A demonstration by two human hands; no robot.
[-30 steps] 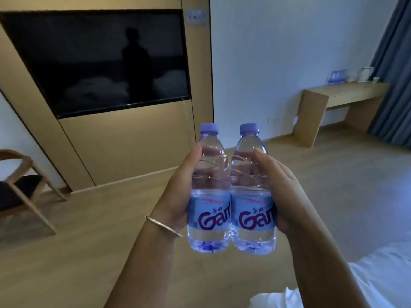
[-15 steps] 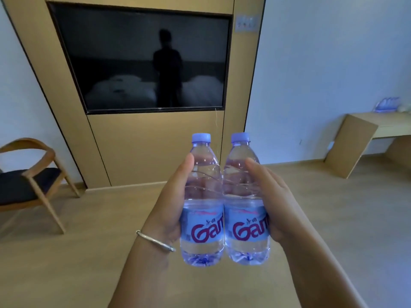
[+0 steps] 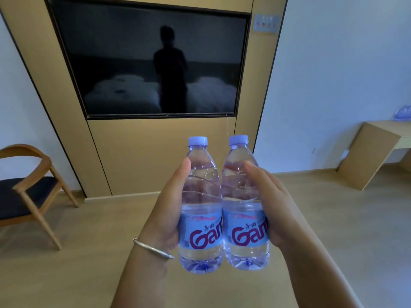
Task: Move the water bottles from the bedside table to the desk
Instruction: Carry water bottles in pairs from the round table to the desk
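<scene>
Two clear water bottles with pale blue caps and blue labels stand upright side by side in front of me, touching each other. My left hand [image 3: 168,210] grips the left bottle [image 3: 201,203] from its left side, a silver bangle on that wrist. My right hand [image 3: 275,205] grips the right bottle [image 3: 243,196] from its right side. Both are held in the air above the wooden floor. The light wooden desk [image 3: 378,150] stands against the wall at the far right, only partly in view.
A dark television [image 3: 155,61] hangs on a wood wall panel straight ahead. A wooden chair [image 3: 29,185] with a dark seat stands at the left. A bluish object [image 3: 403,112] sits on the desk. Open wooden floor lies between me and the desk.
The view has swung left: the television has moved toward the centre, the desk has slid to the right edge and the white bedding is out of view. The bottles stay held together.
</scene>
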